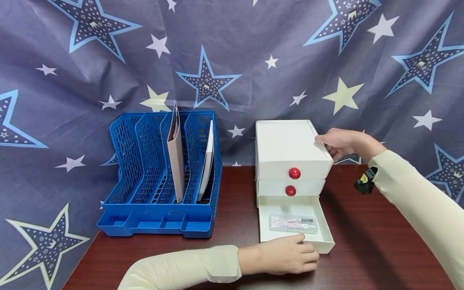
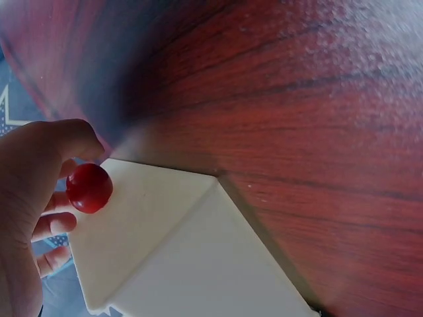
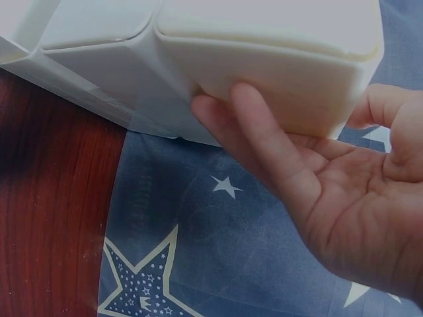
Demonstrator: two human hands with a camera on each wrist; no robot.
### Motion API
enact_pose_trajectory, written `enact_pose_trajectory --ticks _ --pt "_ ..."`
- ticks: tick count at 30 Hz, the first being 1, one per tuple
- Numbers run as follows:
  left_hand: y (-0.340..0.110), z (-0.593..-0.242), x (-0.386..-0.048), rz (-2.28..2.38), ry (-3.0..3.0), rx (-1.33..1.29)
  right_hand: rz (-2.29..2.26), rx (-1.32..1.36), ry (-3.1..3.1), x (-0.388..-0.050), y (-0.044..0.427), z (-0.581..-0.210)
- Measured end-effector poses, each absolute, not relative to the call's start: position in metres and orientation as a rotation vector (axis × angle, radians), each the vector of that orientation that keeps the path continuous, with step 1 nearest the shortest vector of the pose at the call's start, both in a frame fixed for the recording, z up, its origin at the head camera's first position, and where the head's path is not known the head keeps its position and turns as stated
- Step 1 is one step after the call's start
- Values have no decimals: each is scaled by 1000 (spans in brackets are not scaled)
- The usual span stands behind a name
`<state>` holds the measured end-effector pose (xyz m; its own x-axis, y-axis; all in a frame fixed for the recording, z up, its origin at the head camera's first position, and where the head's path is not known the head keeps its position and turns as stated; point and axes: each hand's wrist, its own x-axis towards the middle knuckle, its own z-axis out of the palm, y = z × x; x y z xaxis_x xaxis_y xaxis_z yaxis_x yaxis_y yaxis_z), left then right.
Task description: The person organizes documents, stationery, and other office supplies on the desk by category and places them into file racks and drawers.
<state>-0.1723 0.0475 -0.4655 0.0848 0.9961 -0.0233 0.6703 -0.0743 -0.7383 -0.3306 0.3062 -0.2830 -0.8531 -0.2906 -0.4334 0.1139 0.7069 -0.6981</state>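
A white desktop drawer unit [image 1: 286,141] stands on the table, its two upper drawers closed and its bottom drawer [image 1: 326,225] pulled out. Inside that drawer lies a clear plastic case [image 1: 293,224] holding small pale and dark items. At the drawer's front is my left hand [image 1: 284,254]. Its thumb and fingers are spread around the red knob [image 2: 89,188] in the left wrist view, without a visible pinch. My right hand [image 1: 342,141] steadies the unit at its upper right, fingers [image 3: 264,132] fairly straight against the side wall and thumb at the top edge.
On the left stands a blue mesh file organizer [image 1: 156,219] with small front compartments. A tan folder [image 1: 175,161] and a white book or binder [image 1: 206,165] stand in its slots. A starry cloth [image 1: 239,96] hangs behind the dark red-brown table [image 1: 391,229].
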Motion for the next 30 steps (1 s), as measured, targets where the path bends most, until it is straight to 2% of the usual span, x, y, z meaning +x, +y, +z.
enact_pose_trajectory --ticks 30 --pt "52 -473 -172 834 -1589 -1772 -1031 -127 2397 -329 305 -283"
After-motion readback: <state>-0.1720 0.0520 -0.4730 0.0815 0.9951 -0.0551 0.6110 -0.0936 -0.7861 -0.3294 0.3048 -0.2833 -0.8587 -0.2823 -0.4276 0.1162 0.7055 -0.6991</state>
